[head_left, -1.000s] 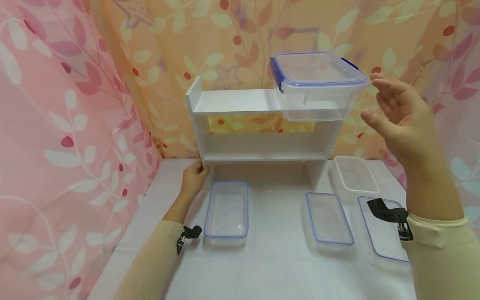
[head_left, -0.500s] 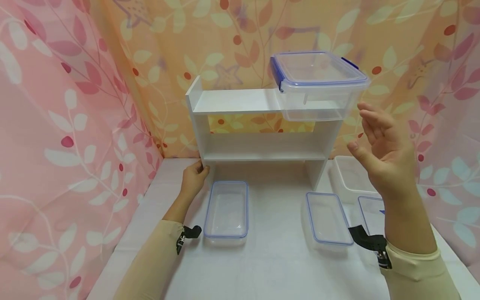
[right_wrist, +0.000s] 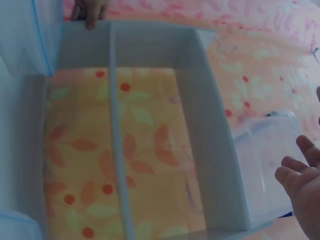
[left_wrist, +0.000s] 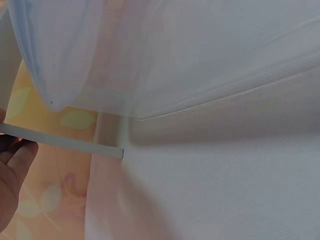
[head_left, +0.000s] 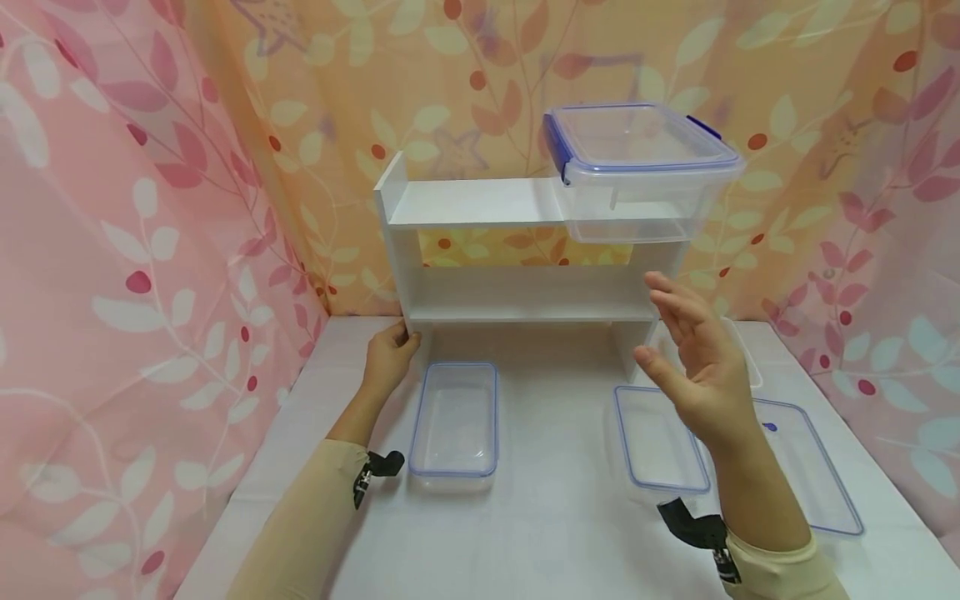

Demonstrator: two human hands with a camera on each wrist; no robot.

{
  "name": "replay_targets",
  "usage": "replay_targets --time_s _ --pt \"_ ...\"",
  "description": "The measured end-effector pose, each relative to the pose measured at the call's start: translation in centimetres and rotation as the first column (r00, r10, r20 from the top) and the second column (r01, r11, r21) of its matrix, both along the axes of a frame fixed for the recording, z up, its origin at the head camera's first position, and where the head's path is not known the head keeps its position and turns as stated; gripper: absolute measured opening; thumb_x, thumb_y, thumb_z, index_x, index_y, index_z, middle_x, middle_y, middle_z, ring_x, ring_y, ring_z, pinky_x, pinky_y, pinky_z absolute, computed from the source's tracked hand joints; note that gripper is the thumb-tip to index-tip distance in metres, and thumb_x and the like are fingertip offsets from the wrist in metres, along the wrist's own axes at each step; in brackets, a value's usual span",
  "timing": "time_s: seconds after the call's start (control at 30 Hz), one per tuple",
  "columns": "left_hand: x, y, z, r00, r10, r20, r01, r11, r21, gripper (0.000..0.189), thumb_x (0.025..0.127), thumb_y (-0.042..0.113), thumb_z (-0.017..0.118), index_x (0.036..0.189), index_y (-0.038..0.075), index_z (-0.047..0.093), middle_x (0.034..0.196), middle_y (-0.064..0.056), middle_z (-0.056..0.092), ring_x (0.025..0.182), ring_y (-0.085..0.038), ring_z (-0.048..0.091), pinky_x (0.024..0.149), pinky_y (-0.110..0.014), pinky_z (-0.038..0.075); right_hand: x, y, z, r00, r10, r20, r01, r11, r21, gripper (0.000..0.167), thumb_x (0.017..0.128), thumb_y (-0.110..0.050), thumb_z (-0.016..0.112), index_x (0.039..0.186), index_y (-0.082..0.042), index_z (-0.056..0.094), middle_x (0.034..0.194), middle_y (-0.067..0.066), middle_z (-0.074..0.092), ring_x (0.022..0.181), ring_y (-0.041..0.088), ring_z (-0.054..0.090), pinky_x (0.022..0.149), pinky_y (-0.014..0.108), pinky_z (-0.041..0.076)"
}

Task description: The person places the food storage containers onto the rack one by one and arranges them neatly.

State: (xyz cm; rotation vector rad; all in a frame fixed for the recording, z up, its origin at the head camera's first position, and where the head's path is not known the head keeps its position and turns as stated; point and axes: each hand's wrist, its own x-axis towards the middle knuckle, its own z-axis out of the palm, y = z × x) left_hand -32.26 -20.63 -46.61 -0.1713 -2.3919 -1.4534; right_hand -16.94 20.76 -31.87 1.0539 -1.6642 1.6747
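My left hand point(head_left: 387, 358) grips the lower left side panel of a white two-tier shelf point(head_left: 465, 202). In the left wrist view, the fingers and thumb of the left hand point(left_wrist: 17, 170) pinch the panel's edge point(left_wrist: 75, 143) from both sides. Relaxed and holding nothing, my right hand point(head_left: 697, 367) hovers before the shelf's right side, its fingers loosely bent. A large clear food container point(head_left: 637, 208) with a blue-edged lid and blue clips sits on the top board's right end, overhanging the front. The right wrist view shows the right hand point(right_wrist: 307, 185) apart from that container point(right_wrist: 265, 165).
A blue-rimmed clear container point(head_left: 453, 421) stands before the shelf's left side, and a similar one point(head_left: 652, 442) at right. A clear blue-rimmed lid point(head_left: 813, 467) lies right of the forearm. A translucent box point(head_left: 746, 350) is partly hidden behind the right hand. Patterned curtains point(head_left: 150, 292) surround the table.
My right hand has come down and leftward from beside the large container to in front of the shelf's lower right. The left hand, shelf and containers have stayed put.
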Motion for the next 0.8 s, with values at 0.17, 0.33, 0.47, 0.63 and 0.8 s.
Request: replay_targets --time_s 0.17,0.33,0.47,0.63,0.8 --pt "-0.1 0.0 0.0 1.000 -0.006 0.009 0.006 1.000 0.009 0.041 0.100 0.016 0.065 0.139 0.002 0.062 0.135 -0.020 0.065 0.123 -0.030 0.065 0.098 -0.042 0.056 0.2 -1.5 -2.2 0.999 -0.005 0.037 0.003 0.998 0.062 0.066 0.076 0.032 0.062 0.139 0.018 0.046 0.153 0.031 0.041 0.149 0.035 0.035 0.124 0.034 0.028" --pt "-0.1 -0.1 0.0 1.000 0.014 0.012 -0.013 1.000 -0.015 0.042 0.100 0.019 0.065 0.138 0.003 0.063 0.133 -0.018 0.066 0.122 -0.030 0.065 0.098 -0.042 0.056 0.4 -3.2 -4.0 0.994 -0.010 0.113 -0.005 0.992 0.129 0.068 0.079 0.028 0.065 0.141 0.011 0.048 0.155 0.027 0.041 0.150 0.033 0.034 0.124 0.032 0.027" --pt "0.0 -0.2 0.0 1.000 0.015 0.013 -0.015 1.000 -0.025 0.041 0.100 0.020 0.065 0.138 0.004 0.064 0.131 -0.018 0.067 0.121 -0.030 0.066 0.098 -0.043 0.056 0.3 -4.3 -5.6 0.984 -0.012 0.176 -0.019 0.985 0.171 0.068 0.082 0.024 0.067 0.144 0.002 0.050 0.157 0.021 0.041 0.149 0.030 0.036 0.124 0.031 0.027" --pt "0.0 -0.2 0.0 1.000 0.018 0.016 -0.018 1.000 -0.016 0.041 0.099 0.021 0.066 0.137 0.005 0.065 0.130 -0.018 0.068 0.120 -0.029 0.067 0.097 -0.042 0.056 -0.1 -5.5 -7.5 0.973 -0.008 0.229 -0.038 0.980 0.195 0.067 0.085 0.020 0.069 0.145 -0.003 0.052 0.156 0.020 0.043 0.148 0.028 0.038 0.124 0.032 0.027" --pt "0.0 -0.2 0.1 1.000 0.000 0.022 0.000 1.000 -0.006 0.042 0.099 0.020 0.066 0.138 0.003 0.064 0.131 -0.019 0.068 0.120 -0.030 0.067 0.097 -0.043 0.056 -0.2 -6.8 -8.8 0.964 0.007 0.265 -0.066 0.975 0.212 0.065 0.087 0.015 0.070 0.145 -0.007 0.052 0.156 0.017 0.044 0.148 0.026 0.040 0.123 0.032 0.028"
